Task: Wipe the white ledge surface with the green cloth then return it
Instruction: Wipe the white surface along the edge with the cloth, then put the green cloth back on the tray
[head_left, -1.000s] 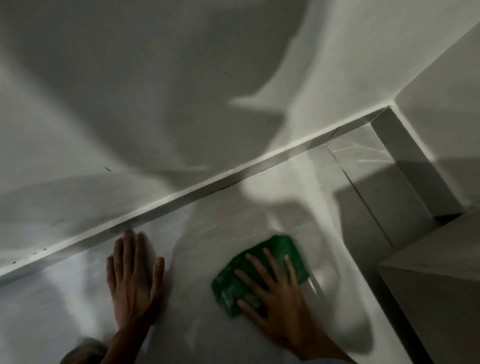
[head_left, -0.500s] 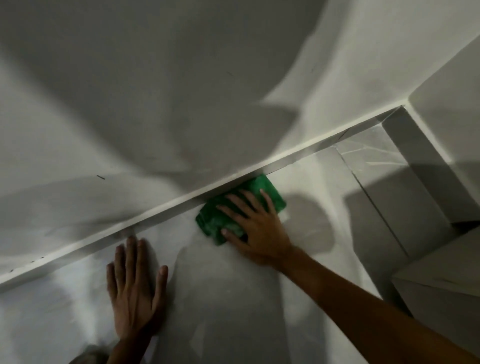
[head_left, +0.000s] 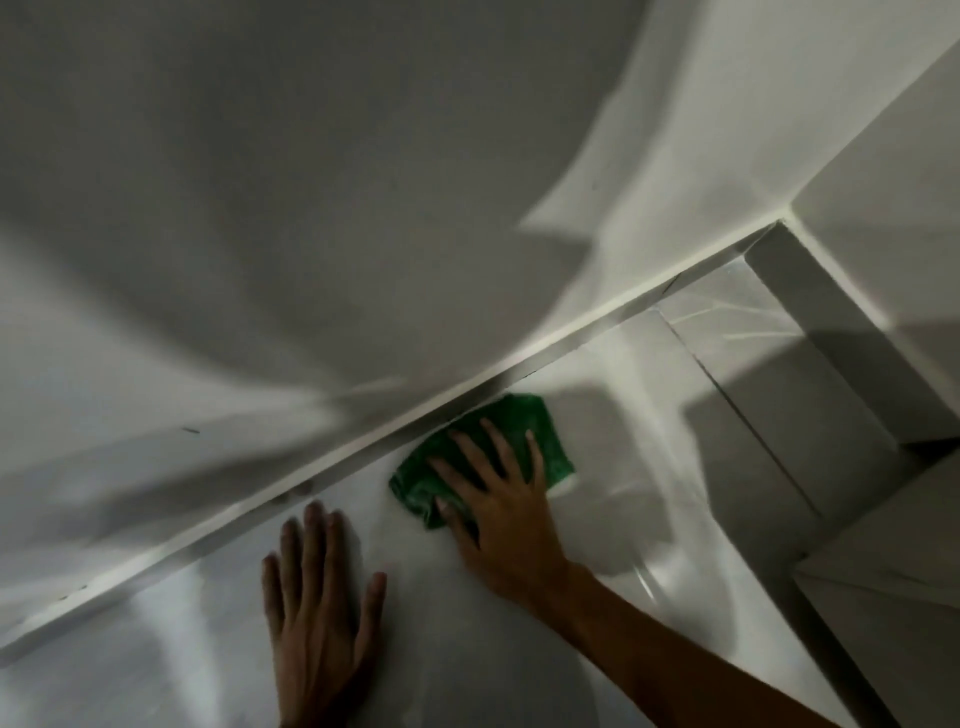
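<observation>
A crumpled green cloth lies on the glossy white ledge, close against the raised strip where the ledge meets the wall. My right hand presses flat on the cloth with fingers spread, covering its near half. My left hand rests palm down on the bare ledge to the left of the cloth, fingers apart, holding nothing.
A white wall rises behind the ledge, with large shadows across it. A seam crosses the ledge to the right. A corner post and a lower block stand at the right.
My right hand swept the cloth from the near part of the ledge up to the wall strip, then drew it slightly back. My left hand stayed planted.
</observation>
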